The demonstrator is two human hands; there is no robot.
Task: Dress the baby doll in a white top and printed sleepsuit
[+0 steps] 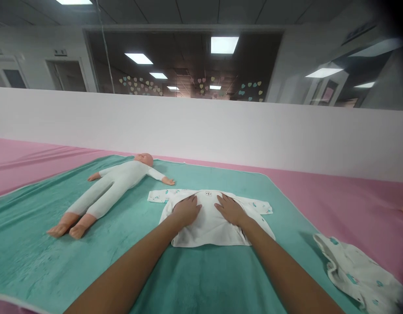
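Baby shirt: probably light, soft, limp; best held by shoulders. Left hand, right hand spread flat on it.

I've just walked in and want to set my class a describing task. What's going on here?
A person has the left hand and right hand on a white baby top, laid out with its printed sleeves spread sideways on a green blanket. A baby doll lies on the blanket to the left, arms outstretched. A crumpled printed garment lies at the far right.
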